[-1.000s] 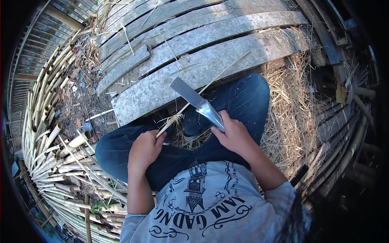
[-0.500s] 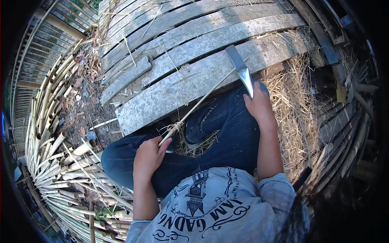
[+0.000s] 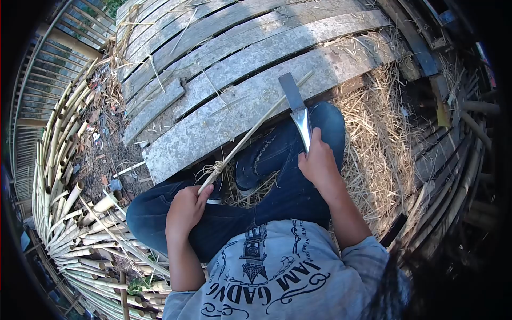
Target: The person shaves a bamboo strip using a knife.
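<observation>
My left hand (image 3: 186, 210) is closed around the near end of a thin bamboo strip (image 3: 246, 140), which slants up and right over my lap to the plank platform. Thin curled shavings (image 3: 214, 168) cling to the strip just beyond my fingers. My right hand (image 3: 319, 160) grips the shiny metal handle of a broad-bladed knife (image 3: 291, 92), with a finger stretched along it. The flat grey blade crosses the strip near its far end, and the tip of the strip shows past it. Whether the edge bites into the strip I cannot tell.
In front of my crossed legs lies a slatted plank platform (image 3: 186, 140), with a loose board (image 3: 154, 111) on it. Straw-like shavings (image 3: 368, 138) pile up at my right. Many bamboo poles (image 3: 96, 264) are stacked at left, below a bamboo fence (image 3: 50, 69).
My right hand has brought the knife left and closer to me, so the strip's far tip now sticks out beyond the blade. My left hand keeps its hold on the strip.
</observation>
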{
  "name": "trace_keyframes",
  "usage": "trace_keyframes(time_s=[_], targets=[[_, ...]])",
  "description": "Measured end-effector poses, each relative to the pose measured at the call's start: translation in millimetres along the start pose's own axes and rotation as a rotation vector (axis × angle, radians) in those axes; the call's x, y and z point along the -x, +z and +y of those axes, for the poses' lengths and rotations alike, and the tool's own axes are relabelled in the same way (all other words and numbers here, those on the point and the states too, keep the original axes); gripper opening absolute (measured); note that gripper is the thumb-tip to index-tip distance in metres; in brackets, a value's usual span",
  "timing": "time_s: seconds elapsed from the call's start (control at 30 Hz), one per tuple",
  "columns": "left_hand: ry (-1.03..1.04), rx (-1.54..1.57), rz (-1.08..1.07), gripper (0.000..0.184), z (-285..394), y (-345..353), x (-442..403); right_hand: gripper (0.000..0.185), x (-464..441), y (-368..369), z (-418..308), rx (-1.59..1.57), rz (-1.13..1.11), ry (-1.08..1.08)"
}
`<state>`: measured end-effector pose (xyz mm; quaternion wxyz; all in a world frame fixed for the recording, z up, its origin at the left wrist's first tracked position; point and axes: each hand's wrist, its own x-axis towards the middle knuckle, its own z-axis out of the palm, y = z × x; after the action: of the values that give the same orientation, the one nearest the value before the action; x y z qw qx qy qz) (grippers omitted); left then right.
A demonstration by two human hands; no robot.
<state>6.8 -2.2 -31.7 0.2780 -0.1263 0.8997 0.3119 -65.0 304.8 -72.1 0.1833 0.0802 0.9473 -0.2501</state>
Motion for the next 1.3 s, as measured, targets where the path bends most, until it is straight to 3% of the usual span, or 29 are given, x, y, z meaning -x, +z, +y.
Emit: trace_keyframes(time_s=[0.33,0.47,0.53,0.57,0.8,0.93,1.0,1.2,1.23,1.3], targets=[[0.008,-0.021,0.006,0.049,0.2,-1.0,1.1,0.042,-6.8,-9.9,14.5,-0.074,-0.091,0.018],[-0.069,-0.068,-0.021,0.050,6.6,-3.1,1.8,0.044,-31.0,-44.2,23.7,0.018,-0.044,0.035],[-0.065,-0.059,-0.002,0.050,6.3,-2.4,0.6,0.043,-26.7,-27.7,25.7,0.064,-0.026,-0.023],[-0.076,-0.067,-0.035,0.051,3.4,-3.7,-1.4,0.045,-19.5,-22.5,21.3,0.010,-0.135,-0.008],[-0.094,-0.031,-0.050,0.054,3.9,-2.0,-3.8,0.043,-29.8,-24.5,23.7,-0.050,-0.086,0.021],[-0.087,-0.073,-0.076,0.054,2.7,-4.9,-4.8,0.038,-31.2,-46.3,22.7,-0.066,-0.193,-0.057],[-0.080,-0.049,-0.075,0.053,6.2,-4.5,-4.6,0.037,-41.4,-36.7,28.8,-0.093,-0.039,0.058],[-0.089,-0.057,-0.072,0.053,5.1,-5.4,-3.4,0.037,-24.9,-45.7,13.1,0.032,-0.179,-0.069],[-0.085,-0.050,-0.077,0.053,5.7,-4.7,-3.8,0.040,-35.5,-47.7,16.5,0.042,-0.185,0.005],[-0.086,-0.030,-0.057,0.053,7.2,-3.8,-3.5,0.046,-40.5,-22.7,32.3,-0.003,-0.052,0.003]])
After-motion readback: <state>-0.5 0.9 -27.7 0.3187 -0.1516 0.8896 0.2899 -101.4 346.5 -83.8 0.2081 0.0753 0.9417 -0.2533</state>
